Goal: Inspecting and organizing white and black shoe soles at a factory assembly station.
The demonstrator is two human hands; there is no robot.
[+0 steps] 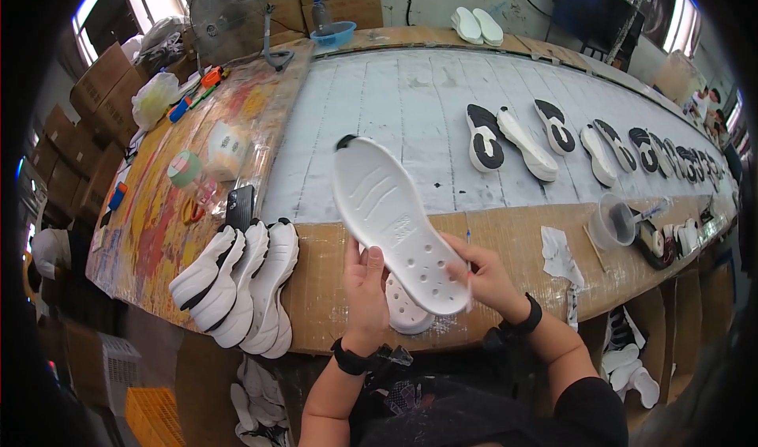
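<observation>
A white shoe sole with a black toe tip and small round holes near the heel is held up over the table's near edge. My left hand grips its left edge, thumb on the upper face. On the other side, my right hand is closed around the heel edge; something thin and pale shows by its fingers, too little to name. Beneath the raised sole lies another white sole, partly hidden. To the left, several white soles with black trim stand leaning together on edge.
Black-and-white soles lie in a row across the white sheet. At right are a clear plastic tub and torn paper. A bottle, black phone and scissors lie left; a fan stands behind.
</observation>
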